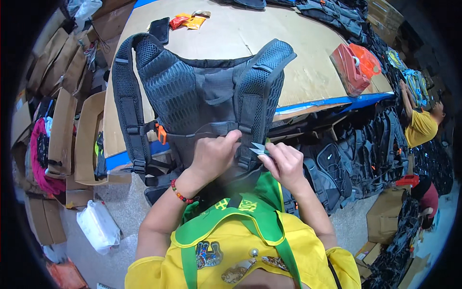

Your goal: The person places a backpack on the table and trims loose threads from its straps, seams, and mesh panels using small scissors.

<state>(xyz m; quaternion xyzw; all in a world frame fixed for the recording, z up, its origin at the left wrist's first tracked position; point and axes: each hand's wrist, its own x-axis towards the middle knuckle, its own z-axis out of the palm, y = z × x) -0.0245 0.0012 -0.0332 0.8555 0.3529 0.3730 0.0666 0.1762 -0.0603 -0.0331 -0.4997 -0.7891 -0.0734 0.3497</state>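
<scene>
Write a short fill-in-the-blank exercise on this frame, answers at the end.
1. The snips are in the person's ____ hand.
2. The beaded bracelet is on the person's ____ wrist.
3. The bright clip on the dark backpack is coloured ____.
4. Over a yellow shirt, the person wears an apron coloured ____.

Missing words: right; left; orange; green.

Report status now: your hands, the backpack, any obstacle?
Right hand holds snips, blades apart. Left hand at backpack, grip unclear. Backpack across table edge. No obstacle seen.
</scene>
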